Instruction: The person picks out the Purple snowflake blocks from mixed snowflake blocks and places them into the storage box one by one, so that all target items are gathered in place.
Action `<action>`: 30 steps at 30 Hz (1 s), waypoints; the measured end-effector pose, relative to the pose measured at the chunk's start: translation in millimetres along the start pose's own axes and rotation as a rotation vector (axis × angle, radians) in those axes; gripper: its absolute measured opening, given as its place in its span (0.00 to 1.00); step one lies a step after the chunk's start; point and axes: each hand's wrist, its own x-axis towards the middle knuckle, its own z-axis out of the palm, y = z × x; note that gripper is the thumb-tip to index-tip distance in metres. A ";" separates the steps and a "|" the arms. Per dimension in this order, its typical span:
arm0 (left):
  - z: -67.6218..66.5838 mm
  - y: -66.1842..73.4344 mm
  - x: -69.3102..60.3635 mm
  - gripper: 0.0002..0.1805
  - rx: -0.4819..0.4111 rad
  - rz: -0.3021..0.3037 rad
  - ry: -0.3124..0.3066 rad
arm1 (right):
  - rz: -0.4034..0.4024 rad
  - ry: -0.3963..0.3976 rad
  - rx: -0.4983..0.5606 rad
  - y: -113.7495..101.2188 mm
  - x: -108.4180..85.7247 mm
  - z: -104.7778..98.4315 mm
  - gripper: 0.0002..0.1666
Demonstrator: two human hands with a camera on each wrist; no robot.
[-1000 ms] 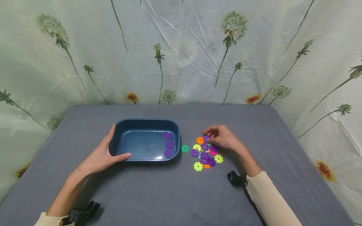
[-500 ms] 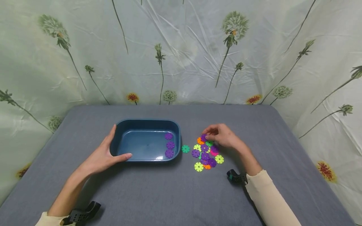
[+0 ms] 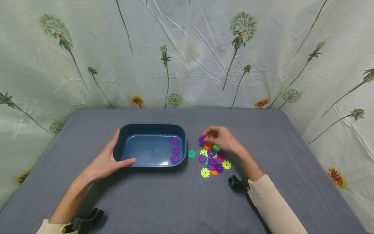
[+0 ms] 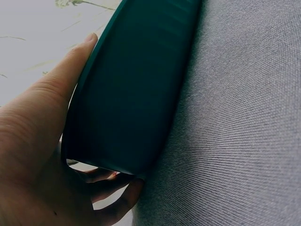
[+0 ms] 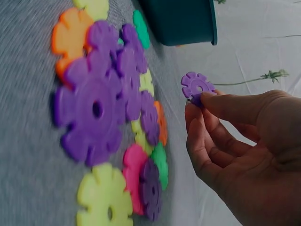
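Observation:
My right hand (image 3: pixel 222 139) pinches a purple notched plastic disc (image 5: pixel 198 84) between thumb and fingertips, raised off the table. A mixed pile of these flower-shaped discs lies just below that hand; an orange disc (image 3: pixel 207 146) and a green disc (image 3: pixel 216 148) are at its far edge. With thumb and fingers spread around its left end, my left hand (image 3: pixel 100 164) holds a dark blue rectangular plastic bin (image 3: pixel 152 127). In the left wrist view, the thumb lies along the bin's rim and the fingers bend round its end. Inside the bin, three purple discs (image 3: pixel 176 150) form a column along the right side.
A teal disc (image 3: pixel 191 154) lies alone between the bin and the pile. Yellow discs (image 3: pixel 205 172) sit at the pile's near edge. Grey cloth (image 3: pixel 163 201) covers the table, and a flower-printed curtain (image 3: pixel 193 58) hangs behind it.
My right hand has picked a purple disc up from the pile's far side and carried it a little left, uncovering the green disc. The left hand and bin stay in place.

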 end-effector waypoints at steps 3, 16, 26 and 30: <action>0.0 0.3 -0.1 0.74 -0.002 -0.002 0.000 | -0.007 0.008 0.015 -2.2 2.1 2.6 0.07; 0.4 -0.5 0.0 0.74 -0.012 0.005 -0.001 | -0.030 0.063 0.109 -20.7 9.3 15.6 0.09; 0.7 0.8 -1.0 0.74 -0.029 0.003 0.002 | -0.040 0.060 0.214 -38.5 14.0 26.8 0.09; 0.9 1.1 -0.5 0.74 -0.030 0.002 0.003 | -0.059 0.060 0.236 -44.1 16.2 30.0 0.10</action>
